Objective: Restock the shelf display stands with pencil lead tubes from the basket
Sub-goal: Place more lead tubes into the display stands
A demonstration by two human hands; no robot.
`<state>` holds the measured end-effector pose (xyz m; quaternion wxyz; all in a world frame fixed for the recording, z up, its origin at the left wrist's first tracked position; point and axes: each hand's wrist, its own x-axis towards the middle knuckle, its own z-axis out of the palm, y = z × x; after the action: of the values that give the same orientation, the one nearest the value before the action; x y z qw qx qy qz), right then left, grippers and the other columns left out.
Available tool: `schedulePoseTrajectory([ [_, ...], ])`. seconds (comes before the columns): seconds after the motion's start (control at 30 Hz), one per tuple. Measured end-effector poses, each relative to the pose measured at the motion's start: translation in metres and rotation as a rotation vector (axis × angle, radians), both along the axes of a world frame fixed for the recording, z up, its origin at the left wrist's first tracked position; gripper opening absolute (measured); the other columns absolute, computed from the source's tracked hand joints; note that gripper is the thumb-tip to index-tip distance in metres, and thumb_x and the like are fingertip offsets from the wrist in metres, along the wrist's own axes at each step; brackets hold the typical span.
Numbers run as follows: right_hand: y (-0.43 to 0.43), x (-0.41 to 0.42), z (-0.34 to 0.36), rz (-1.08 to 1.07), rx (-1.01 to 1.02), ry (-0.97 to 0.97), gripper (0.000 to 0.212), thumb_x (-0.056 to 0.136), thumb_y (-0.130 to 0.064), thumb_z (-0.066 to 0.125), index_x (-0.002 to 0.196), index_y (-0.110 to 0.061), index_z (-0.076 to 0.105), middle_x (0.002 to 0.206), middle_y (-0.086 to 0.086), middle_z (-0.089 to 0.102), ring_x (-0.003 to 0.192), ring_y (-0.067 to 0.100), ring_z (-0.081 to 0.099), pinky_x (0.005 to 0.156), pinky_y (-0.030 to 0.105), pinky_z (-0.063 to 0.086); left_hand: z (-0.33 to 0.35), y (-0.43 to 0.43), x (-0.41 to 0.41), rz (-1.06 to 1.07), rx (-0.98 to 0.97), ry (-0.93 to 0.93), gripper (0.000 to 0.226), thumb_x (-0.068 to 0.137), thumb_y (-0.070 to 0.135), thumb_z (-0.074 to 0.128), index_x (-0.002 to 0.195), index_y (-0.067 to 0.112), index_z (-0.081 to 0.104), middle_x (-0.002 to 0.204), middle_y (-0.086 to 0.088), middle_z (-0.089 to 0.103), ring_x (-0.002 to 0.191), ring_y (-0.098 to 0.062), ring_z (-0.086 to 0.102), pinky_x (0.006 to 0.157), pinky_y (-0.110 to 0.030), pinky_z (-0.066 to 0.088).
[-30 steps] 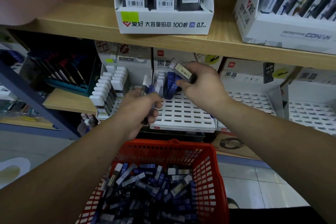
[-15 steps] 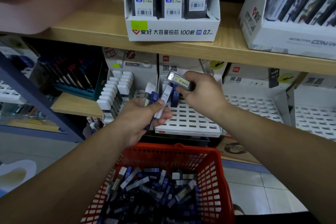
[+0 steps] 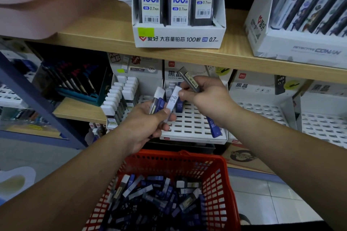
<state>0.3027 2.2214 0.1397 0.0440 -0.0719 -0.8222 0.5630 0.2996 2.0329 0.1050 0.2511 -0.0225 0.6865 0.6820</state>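
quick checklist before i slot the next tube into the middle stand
1. Left grip secure: ok, fingers curl round several tubes.
2. Right grip free: not ok, it holds a grey tube.
3. Next tube's grade: ok, white tube reads HB 0.5.
4. Grey tube's grade: cannot tell, label too small.
5. Free slots in middle stand: ok, most are bare.
6. Stand tidy: not ok, a blue tube lies loose across the slots.

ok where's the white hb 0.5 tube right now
Centre of the head view: the white HB 0.5 tube sticks up from the left hand, before the slotted display stand.
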Motion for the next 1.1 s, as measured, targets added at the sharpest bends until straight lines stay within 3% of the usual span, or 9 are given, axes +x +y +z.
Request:
schedulePoseTrajectory([
  [0.13,0.002,0.000,0.002,-0.020,-0.030,-0.014,0.015,0.083,-0.014,0.085,0.088,-0.023,0.073,0.088,0.000,0.074,0.069,0.011,0.066,0.061,0.026,0.050,0.002,0.001,0.001,-0.055,-0.028,0.021,0.016,0.104,0.018,0.063,0.118,0.012,0.065,0.102,-0.009,0.079,0.066,-0.014,0.061,0.045,-0.023,0.033],
  [0.23,0.003,-0.002,0.005,-0.031,0.032,0.021,0.014,0.085,-0.014,0.083,0.086,-0.025,0.074,0.088,-0.003,0.075,0.083,0.017,0.071,0.078,0.028,0.059,-0.002,0.000,-0.001,0.069,-0.153,0.084,0.014,0.100,0.025,0.069,0.110,0.015,0.068,0.089,-0.006,0.071,0.066,-0.015,0.064,0.046,-0.024,0.035],
  [0.33,0.000,-0.008,0.007,-0.018,0.110,0.104,0.016,0.088,-0.017,0.081,0.090,-0.030,0.072,0.089,-0.015,0.073,0.091,0.010,0.071,0.086,0.020,0.056,-0.005,-0.004,-0.005,0.205,-0.259,0.113,0.009,0.099,0.024,0.069,0.105,0.019,0.070,0.080,-0.004,0.062,0.064,-0.016,0.055,0.049,-0.023,0.039],
  [0.47,-0.005,-0.018,-0.002,0.000,0.262,0.146,0.019,0.087,-0.024,0.080,0.088,-0.039,0.068,0.079,-0.021,0.066,0.082,0.012,0.064,0.081,0.027,0.054,0.001,-0.004,-0.006,0.212,-0.156,-0.012,0.003,0.096,0.013,0.058,0.094,0.012,0.059,0.073,-0.004,0.054,0.052,-0.014,0.045,0.042,-0.024,0.029],
  [0.6,-0.011,-0.023,-0.010,-0.006,0.329,0.160,0.027,0.083,-0.027,0.080,0.081,-0.049,0.064,0.081,-0.019,0.069,0.088,0.015,0.067,0.086,0.040,0.059,0.003,-0.005,-0.006,0.200,-0.055,-0.059,0.008,0.098,0.010,0.053,0.104,0.008,0.056,0.074,-0.008,0.060,0.055,-0.017,0.046,0.044,-0.027,0.028],
  [0.7,-0.016,-0.026,-0.012,0.001,0.349,0.160,0.031,0.082,-0.030,0.078,0.079,-0.056,0.062,0.084,-0.016,0.070,0.087,0.016,0.067,0.085,0.042,0.059,0.005,-0.007,-0.003,0.160,-0.038,-0.040,0.013,0.103,0.013,0.056,0.116,0.008,0.054,0.084,-0.011,0.073,0.059,-0.019,0.060,0.043,-0.027,0.037],
  [0.83,-0.017,-0.029,-0.013,0.028,0.431,0.184,0.030,0.082,-0.028,0.078,0.073,-0.048,0.058,0.077,-0.011,0.066,0.082,0.020,0.064,0.079,0.042,0.058,0.008,-0.010,0.002,0.117,-0.033,-0.023,0.024,0.106,0.028,0.059,0.126,0.016,0.053,0.099,-0.004,0.080,0.070,-0.020,0.074,0.047,-0.027,0.050],
  [1.1,-0.013,-0.026,-0.009,0.110,0.542,0.158,0.030,0.085,-0.025,0.079,0.071,-0.039,0.056,0.070,-0.016,0.057,0.078,0.019,0.059,0.077,0.038,0.057,0.006,-0.012,0.004,0.073,-0.108,0.020,0.025,0.105,0.035,0.061,0.121,0.016,0.057,0.095,-0.009,0.079,0.068,-0.022,0.073,0.045,-0.026,0.045],
])
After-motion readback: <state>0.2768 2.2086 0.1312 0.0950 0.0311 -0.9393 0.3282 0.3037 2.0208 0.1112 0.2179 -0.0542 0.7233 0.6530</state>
